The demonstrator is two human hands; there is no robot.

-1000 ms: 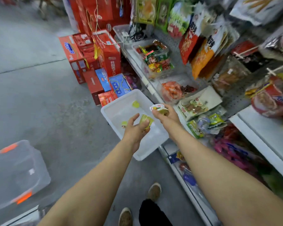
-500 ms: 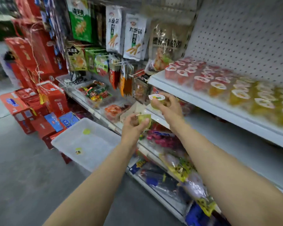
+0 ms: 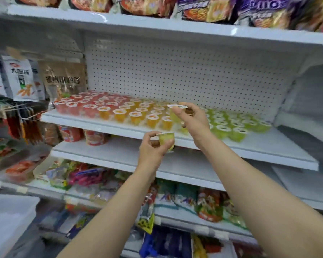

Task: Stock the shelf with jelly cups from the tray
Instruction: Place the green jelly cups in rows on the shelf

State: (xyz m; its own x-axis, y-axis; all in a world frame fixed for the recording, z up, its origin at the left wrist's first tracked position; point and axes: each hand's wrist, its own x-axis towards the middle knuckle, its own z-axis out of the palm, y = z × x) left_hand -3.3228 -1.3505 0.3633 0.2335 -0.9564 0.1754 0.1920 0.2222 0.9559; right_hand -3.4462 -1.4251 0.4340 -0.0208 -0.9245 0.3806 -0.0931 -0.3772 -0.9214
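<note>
**Both hands hold jelly cups in front of the stocked shelf**

Left hand (image 3: 150, 148) grips a yellow-green jelly cup (image 3: 166, 139) between thumb and curled fingers, cup roughly upright, held just near of the shelf's (image 3: 268, 151) front edge and a bit below it. Right hand (image 3: 192, 120) is raised higher and farther, pinching a second jelly cup (image 3: 176, 112) by its rim, white lid up, over the middle of the cup rows. Can't tell if that cup touches the ones under it.

Shelf is white, with a white pegboard (image 3: 175, 71) behind. Cups on it stand sorted by colour: red cups (image 3: 76, 107) at left, orange cups (image 3: 136, 114) in the middle, green cups (image 3: 235, 127) at right. Right end of the shelf is bare white surface.

Tray (image 3: 7, 220): only a white corner shows at bottom left, blurred, contents not visible.

Snack bags (image 3: 21, 81) hang to the left of the shelf. Packaged noodles (image 3: 222, 8) line the top shelf. Mixed colourful packets (image 3: 86, 175) sit on the lower shelves, blurred.
</note>
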